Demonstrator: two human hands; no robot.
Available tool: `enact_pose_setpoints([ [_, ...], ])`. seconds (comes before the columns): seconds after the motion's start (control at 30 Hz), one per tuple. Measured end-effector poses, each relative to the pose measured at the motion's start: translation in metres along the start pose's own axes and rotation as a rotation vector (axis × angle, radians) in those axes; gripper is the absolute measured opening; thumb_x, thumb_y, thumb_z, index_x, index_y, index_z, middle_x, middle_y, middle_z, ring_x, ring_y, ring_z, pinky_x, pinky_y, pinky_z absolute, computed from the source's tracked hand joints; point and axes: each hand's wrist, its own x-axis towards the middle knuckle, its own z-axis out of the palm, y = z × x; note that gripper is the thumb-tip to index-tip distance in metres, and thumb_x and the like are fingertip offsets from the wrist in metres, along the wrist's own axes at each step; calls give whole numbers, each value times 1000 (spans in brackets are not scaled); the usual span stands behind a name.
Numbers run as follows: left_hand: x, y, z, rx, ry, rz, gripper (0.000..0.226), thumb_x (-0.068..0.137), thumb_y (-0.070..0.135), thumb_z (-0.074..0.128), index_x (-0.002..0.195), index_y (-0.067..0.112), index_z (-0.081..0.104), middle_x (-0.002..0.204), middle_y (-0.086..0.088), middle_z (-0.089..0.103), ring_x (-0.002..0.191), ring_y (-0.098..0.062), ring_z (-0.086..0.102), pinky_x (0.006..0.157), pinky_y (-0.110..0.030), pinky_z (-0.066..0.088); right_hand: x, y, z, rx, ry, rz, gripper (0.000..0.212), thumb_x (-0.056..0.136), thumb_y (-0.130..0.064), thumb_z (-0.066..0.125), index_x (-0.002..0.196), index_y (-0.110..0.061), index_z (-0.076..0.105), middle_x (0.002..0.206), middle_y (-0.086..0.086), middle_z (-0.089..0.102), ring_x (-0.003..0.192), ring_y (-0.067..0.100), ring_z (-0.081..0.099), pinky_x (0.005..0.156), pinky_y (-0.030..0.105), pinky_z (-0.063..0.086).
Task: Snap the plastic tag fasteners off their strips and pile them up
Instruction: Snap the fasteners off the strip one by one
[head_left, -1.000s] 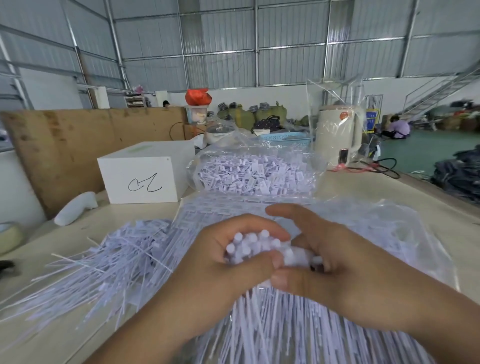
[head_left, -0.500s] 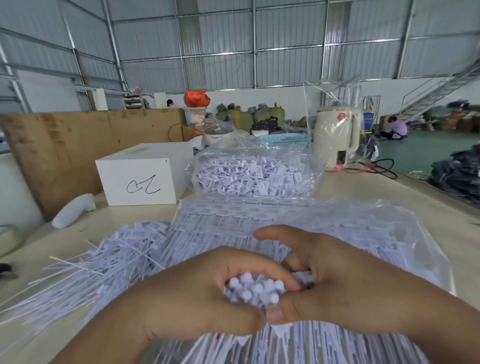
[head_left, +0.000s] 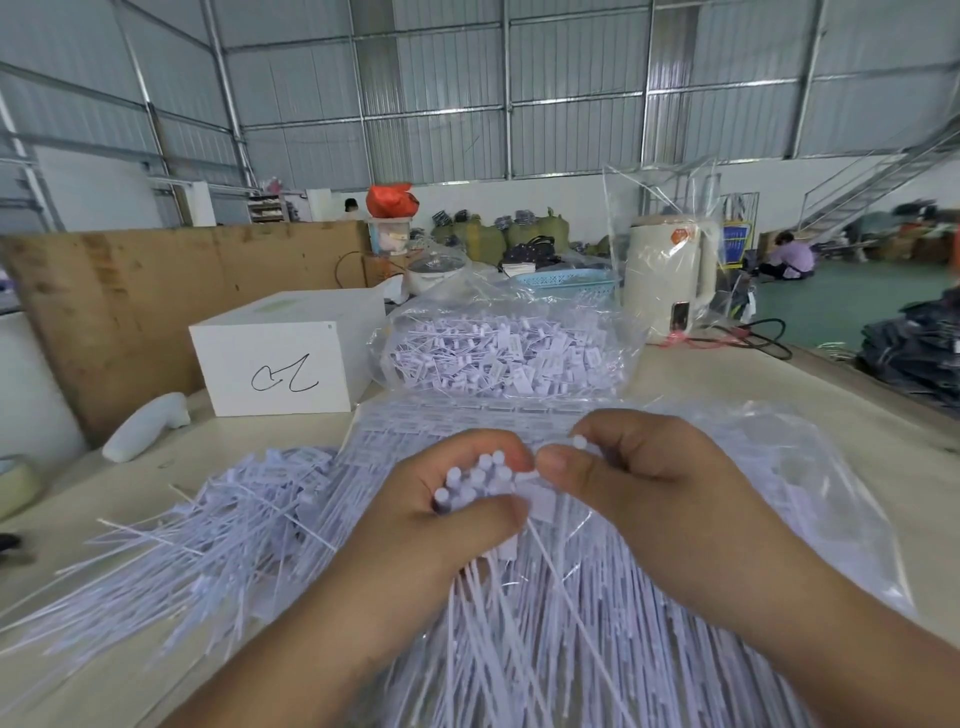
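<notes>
Right now, from the head view, my left hand (head_left: 441, 525) is curled round a bundle of white plastic tag fasteners (head_left: 475, 483), their round heads poking up between thumb and forefinger while the thin tails fan down toward me. My right hand (head_left: 639, 499) touches it thumb to thumb and pinches a single white fastener (head_left: 578, 442) at its head, just beside the bundle.

These pieces look very light, and the tails look thin and whippy, so I judge the stubby heads to be the only firm place to hold; gripping lower would likely let them slide or bend. The joints should break with a short twist.

Taking the white cardboard box with the black scribble (head_left: 283, 358) as landmark: the bundle sits nearer me and to its right, over a clear plastic bag of unbroken fastener strips (head_left: 810, 467). The loose pile of separated white fasteners (head_left: 208, 525) lies directly in front of the box, and a second clear bag of fasteners (head_left: 509, 353) stands just right of it.
</notes>
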Motion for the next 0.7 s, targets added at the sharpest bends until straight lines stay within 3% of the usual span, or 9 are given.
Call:
enact_pose_setpoints([
  [0.1,-1,0,7,-85,91,-47,17,66,17,70,80,26,71,69,8,60,62,-6,55,58,-19,44,-3,-2,11,-55,105,-38,38,85,-36,66,63,-9,49,43,-8,30,39,8,26,40,17,23],
  [0.27,-3,6,13,-194,149,-96,14,64,12,68,75,22,70,61,4,57,52,-10,54,52,-23,44,-6,0,18,-217,257,-110,36,87,-36,64,61,-19,46,44,-10,43,36,10,33,39,18,28],
  [0.33,-5,11,12,-259,168,-134,15,62,12,69,72,22,71,57,5,56,45,-8,52,44,-21,43,-2,2,8,-267,350,-115,34,90,-35,62,65,-17,47,43,-11,45,33,9,35,34,17,27],
  [0.4,-5,12,10,-189,147,-104,15,62,16,70,74,24,73,63,7,63,51,-7,58,46,-18,45,4,4,-6,-219,391,-89,39,86,-42,63,67,-11,50,42,-6,39,36,9,34,36,17,27],
  [0.47,-4,10,8,-77,135,-42,18,61,22,73,79,27,73,76,7,69,67,-7,64,57,-17,49,3,2,-16,-44,248,-67,34,77,-50,64,77,-17,57,45,-9,40,39,6,31,39,16,27],
  [0.53,-3,7,8,-7,58,-1,23,60,29,74,82,25,72,81,2,69,76,-9,64,66,-18,48,0,-2,-16,58,-29,-57,27,74,-52,67,95,-37,57,49,-13,47,43,10,36,41,21,30],
  [0.6,-3,5,7,-13,-58,5,28,62,32,72,87,21,72,86,-6,70,82,-14,65,71,-18,49,-3,-1,-12,11,-228,-66,41,76,-55,69,111,-50,48,54,-15,51,44,3,41,43,15,31],
  [0.7,-3,4,4,-39,-146,4,30,67,28,73,96,19,73,93,-8,72,90,-17,67,77,-22,52,-2,0,-10,-43,-271,-18,54,70,-57,64,118,-48,43,60,-18,56,48,-1,47,47,10,34],
])
